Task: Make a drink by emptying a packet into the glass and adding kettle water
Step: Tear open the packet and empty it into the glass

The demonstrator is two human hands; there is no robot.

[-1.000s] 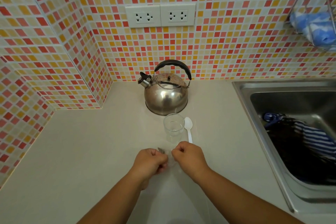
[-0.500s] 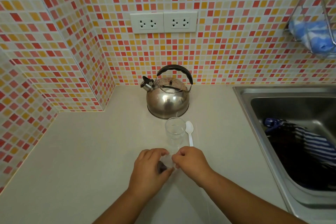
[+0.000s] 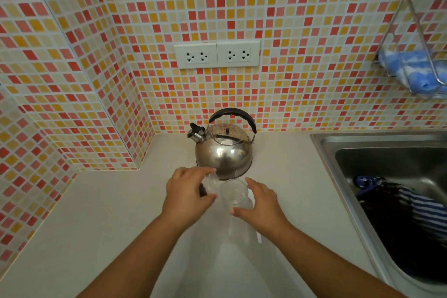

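Item one, at 9 o'clock of the glass (image 3: pixel 233 195): your left hand (image 3: pixel 187 195), fingers curled on a clear packet (image 3: pixel 211 184) with something dark in it, just beside the rim. Item two, centre of the worktop (image 3: pixel 96 213): the clear glass, upright, kettle (image 3: pixel 223 150) close at its 12 o'clock. Item three, at 3 o'clock: your right hand (image 3: pixel 262 208), fingers spread wide beside the glass; actual contact cannot be told.
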